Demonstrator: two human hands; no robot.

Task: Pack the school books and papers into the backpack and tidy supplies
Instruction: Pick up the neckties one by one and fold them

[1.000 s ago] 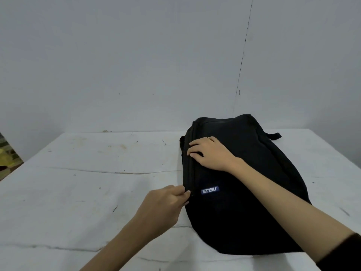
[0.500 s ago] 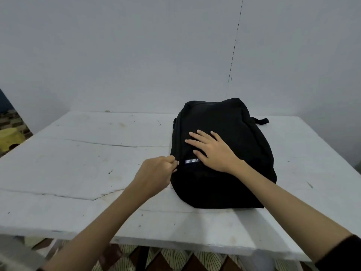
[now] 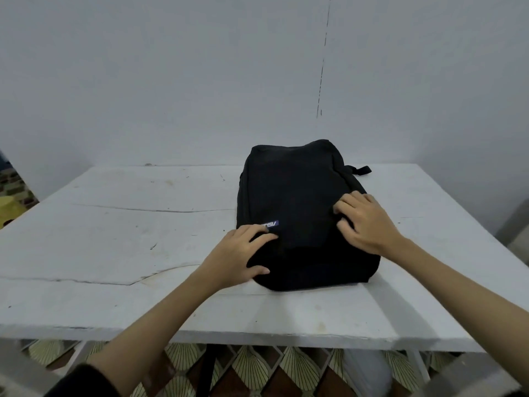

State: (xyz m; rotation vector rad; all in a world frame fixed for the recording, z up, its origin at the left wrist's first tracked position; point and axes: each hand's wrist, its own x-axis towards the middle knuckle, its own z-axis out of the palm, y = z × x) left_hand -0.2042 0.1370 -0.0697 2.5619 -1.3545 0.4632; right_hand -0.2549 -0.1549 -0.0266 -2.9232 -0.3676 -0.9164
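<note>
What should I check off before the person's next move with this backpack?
1. Black backpack lies flat on the white table: ok.
2. Left hand rests on the near left corner, fingers spread: ok.
3. Right hand on the right side, fingers bent into the fabric: ok.
4. Zipper fully closed: cannot tell, black on black.
5. Books and papers inside: cannot tell; none lie on the table.
6. Strap at the far right lies free on the table: ok.
</note>
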